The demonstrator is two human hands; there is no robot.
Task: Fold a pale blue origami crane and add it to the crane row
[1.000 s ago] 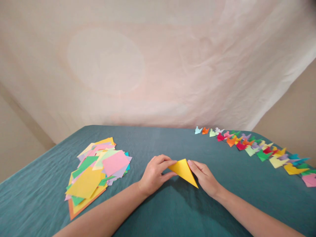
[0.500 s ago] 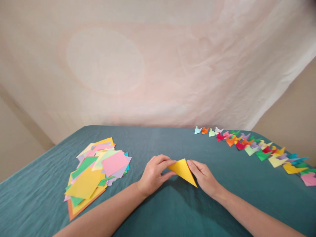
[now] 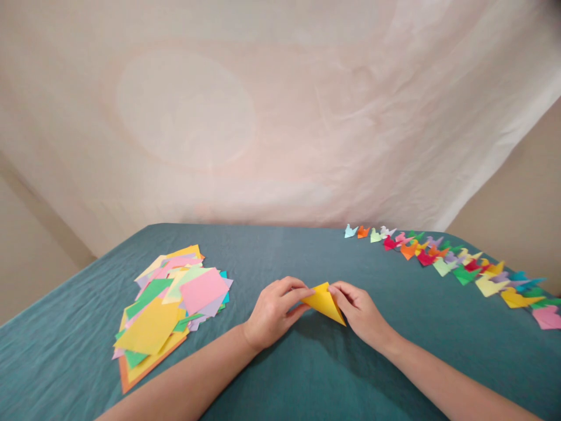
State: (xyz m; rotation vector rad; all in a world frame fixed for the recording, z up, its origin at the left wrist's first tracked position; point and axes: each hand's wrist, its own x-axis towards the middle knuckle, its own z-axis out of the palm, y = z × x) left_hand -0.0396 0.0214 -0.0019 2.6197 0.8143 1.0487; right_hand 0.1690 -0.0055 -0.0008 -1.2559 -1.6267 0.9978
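Note:
A folded yellow sheet of paper (image 3: 325,302), triangular in outline, is held just above the table between both hands. My left hand (image 3: 277,307) pinches its left corner, fingers on top and thumb below. At the upper right edge, my right hand (image 3: 357,310) grips the paper between thumb and fingers. The sheet's lower point hangs down toward me, close to my right thumb. Part of each end is hidden behind my fingers.
On the left lies a loose pile of coloured paper squares (image 3: 151,324). Several folded paper birds, among them a yellow bird (image 3: 517,298) and a light blue bird (image 3: 350,231), run along the right side. A dark green cloth (image 3: 263,251) covers the table; a pale sheet (image 3: 280,117) hangs behind.
The yellow paper has tilted and looks narrower, its lower point slightly higher and further left. My right hand has shifted a little left along its edge. The left hand is nearly still.

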